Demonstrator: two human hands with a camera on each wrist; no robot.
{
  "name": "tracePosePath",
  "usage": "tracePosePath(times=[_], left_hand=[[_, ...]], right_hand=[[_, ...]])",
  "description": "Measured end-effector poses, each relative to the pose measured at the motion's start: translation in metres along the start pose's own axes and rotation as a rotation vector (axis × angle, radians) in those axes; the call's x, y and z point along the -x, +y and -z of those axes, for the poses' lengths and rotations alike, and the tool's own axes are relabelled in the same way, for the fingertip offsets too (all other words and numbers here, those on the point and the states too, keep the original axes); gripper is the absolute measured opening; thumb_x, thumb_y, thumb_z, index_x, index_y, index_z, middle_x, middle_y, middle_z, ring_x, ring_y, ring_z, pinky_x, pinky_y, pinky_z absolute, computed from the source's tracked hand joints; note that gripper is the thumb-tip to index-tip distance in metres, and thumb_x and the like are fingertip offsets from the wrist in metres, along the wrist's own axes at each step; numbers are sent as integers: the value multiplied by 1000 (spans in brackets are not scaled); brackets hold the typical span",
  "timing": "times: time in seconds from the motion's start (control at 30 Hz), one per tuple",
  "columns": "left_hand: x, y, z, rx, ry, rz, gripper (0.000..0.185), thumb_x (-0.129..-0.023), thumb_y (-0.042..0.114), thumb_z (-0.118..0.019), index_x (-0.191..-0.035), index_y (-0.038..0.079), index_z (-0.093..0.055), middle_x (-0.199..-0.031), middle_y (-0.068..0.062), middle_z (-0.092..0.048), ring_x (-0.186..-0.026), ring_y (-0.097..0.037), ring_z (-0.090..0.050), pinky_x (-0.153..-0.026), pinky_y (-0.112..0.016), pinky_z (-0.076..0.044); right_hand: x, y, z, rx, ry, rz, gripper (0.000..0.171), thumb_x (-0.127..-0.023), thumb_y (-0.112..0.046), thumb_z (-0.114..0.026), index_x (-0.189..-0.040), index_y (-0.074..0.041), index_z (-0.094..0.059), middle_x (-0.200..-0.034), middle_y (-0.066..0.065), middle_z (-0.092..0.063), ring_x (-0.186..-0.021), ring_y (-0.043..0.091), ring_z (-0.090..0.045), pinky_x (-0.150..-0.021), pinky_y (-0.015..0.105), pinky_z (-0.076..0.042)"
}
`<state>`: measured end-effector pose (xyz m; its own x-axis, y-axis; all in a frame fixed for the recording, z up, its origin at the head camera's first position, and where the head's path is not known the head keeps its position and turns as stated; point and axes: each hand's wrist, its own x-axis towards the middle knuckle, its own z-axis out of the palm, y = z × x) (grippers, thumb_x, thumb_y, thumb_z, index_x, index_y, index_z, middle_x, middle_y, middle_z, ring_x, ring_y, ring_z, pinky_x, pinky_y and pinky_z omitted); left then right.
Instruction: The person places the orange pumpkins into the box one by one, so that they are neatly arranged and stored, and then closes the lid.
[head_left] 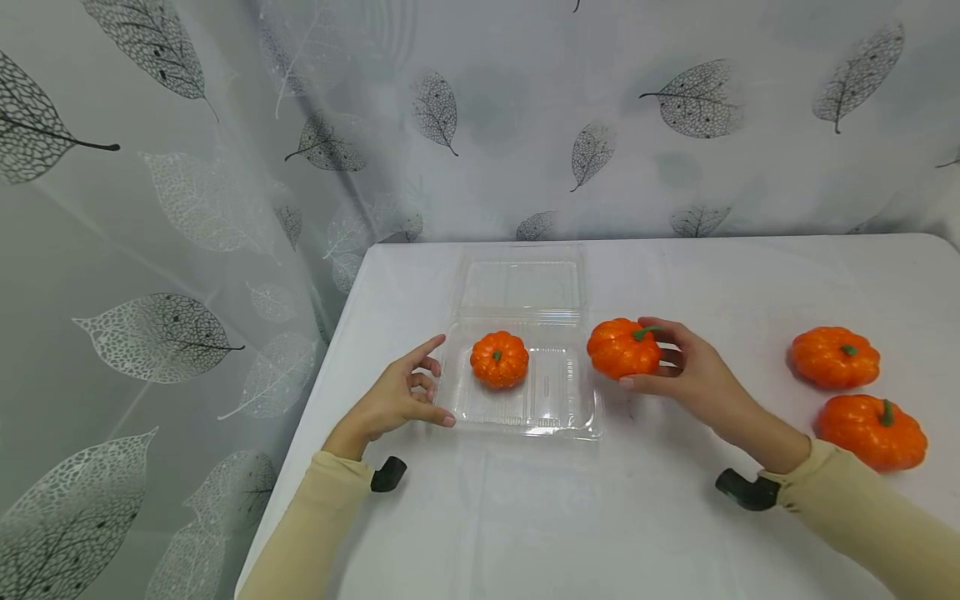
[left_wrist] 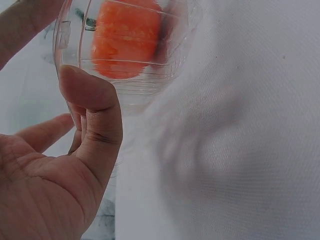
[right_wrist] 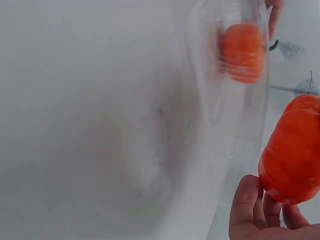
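A clear plastic clamshell box lies on the table with its lid folded back. One small orange pumpkin sits in the left part of its base, also seen through the wall in the left wrist view. At the box's left edge, my left hand has its thumb and fingers spread beside the rim; whether they press on it is unclear. My right hand grips a second orange pumpkin by its right side, raised at the right edge of the box, its green stem toward the fingers.
Two more orange pumpkins stand on the table at the right, a rear one and a front one near my right forearm. A white cloth covers the table. Leaf-patterned curtains hang behind and to the left.
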<state>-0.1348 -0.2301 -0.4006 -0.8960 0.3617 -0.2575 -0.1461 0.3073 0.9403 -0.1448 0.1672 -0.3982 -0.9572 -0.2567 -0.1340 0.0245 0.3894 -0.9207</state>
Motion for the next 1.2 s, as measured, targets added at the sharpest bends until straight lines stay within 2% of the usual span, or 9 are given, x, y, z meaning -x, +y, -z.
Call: tracePosePath(times=[0.27,0.43,0.63,0.77,0.9,1.03,1.2], left_hand=[[3,6,-3,0,4,1,108,-58,3,-86,-145,25,-26,-117,-29,-35,-77,-31,-44,-57,-22,-43],[2,5,-3,-4,4,-6,107,-58,3,-86,-145,25,-26,-117,-29,-35,-76,-30,-44,-56,-22,-43],[2,6,-4,-29,8,-6,107,-59,3,-86,-144,26,-26,-116,-29,-37,-74,-24,-44,-56,-22,-41],[2,7,-5,-26,12,-5,106,-59,3,-86,-144,26,-27,-117,-29,-36,-75,-26,-44,-56,-22,-41],[1,7,-5,-25,19,-13,106,-59,3,-86,-144,25,-27,-116,-29,-37,-75,-26,-44,-56,-22,-41],[-1,4,-5,-20,19,-14,107,-58,2,-85,-144,24,-26,-116,-29,-37,-75,-29,-44,-56,-22,-41],[-7,-10,-2,-22,26,-6,110,-57,3,-86,-145,26,-25,-117,-27,-37,-75,-28,-44,-56,-22,-41]], right_hand=[[-9,-19,-9,-101,-37,30,81,-69,-32,-80,-136,-18,-37,-130,1,-42,-115,22,-50,-81,28,-48],[-15,-33,-12,-210,-50,51,78,-72,-26,-79,-136,-15,-36,-132,0,-41,-116,20,-50,-81,28,-48],[-21,-44,-16,-260,-38,56,71,-75,-23,-77,-133,-13,-39,-132,1,-41,-113,17,-53,-82,27,-47],[-27,-43,-20,-235,-30,60,70,-74,-26,-78,-132,-14,-40,-131,-1,-43,-113,18,-52,-83,27,-47],[-36,-36,-24,-146,-2,57,74,-72,-34,-79,-133,-15,-41,-130,-2,-45,-116,19,-48,-88,31,-45],[-42,-28,-29,-61,19,68,77,-69,-40,-79,-132,-14,-43,-130,-1,-46,-119,21,-43,-98,39,-36],[-45,-20,-33,11,24,130,76,-68,-40,-80,-130,-13,-46,-130,-1,-47,-124,20,-37,-104,45,-24]])
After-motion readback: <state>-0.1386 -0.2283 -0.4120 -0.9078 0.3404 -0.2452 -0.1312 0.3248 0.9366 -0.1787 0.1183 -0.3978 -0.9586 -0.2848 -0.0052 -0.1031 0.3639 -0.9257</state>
